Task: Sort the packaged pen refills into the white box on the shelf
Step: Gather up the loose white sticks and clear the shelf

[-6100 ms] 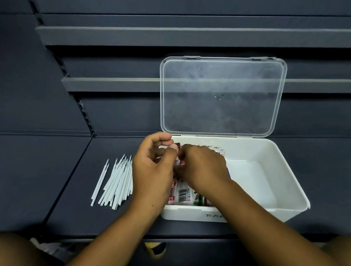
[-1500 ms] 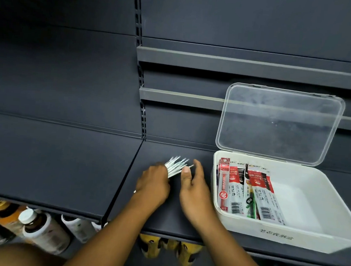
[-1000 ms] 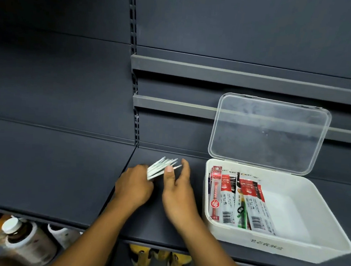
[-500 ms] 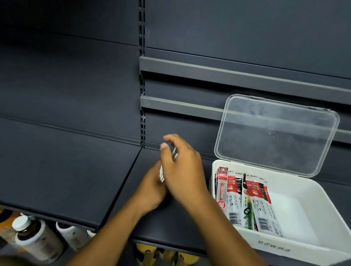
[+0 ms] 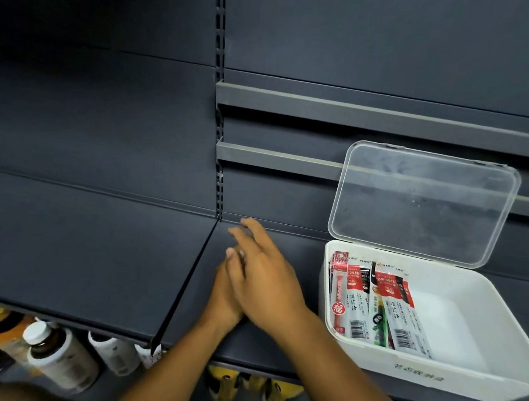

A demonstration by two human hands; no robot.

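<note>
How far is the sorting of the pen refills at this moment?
Done: several packaged refills lie in the left part of the white box, lid open. In hand: the right hand covers the left hand on the shelf; what they grip is hidden. Left: the box's right part is bare.

arms: bare to past the elbow | sleeves: none visible | hands: no gloves, no rings
</note>
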